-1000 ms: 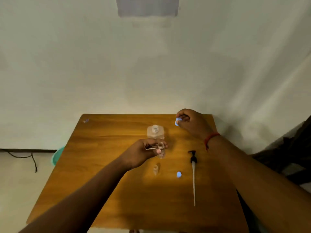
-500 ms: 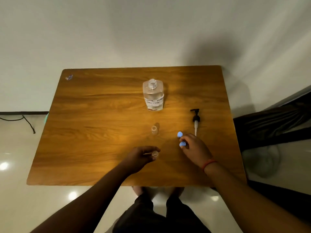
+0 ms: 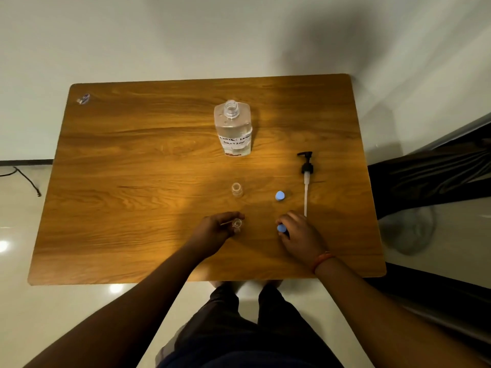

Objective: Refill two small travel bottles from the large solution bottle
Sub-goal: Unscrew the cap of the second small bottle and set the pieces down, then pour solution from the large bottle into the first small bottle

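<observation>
Clear large bottle (image 3: 233, 128) (handwritten label) uncapped.

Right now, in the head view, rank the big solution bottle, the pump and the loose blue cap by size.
1. Solution bottle, bulkiest.
2. Pump, longer with its tube, but thin.
3. Loose blue cap, smallest.

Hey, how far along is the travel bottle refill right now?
Done: the large clear solution bottle is open, its black pump lying on the wooden table. In hand: left hand holds one small clear bottle; right hand pinches a blue cap. Left: pouring, capping.
</observation>
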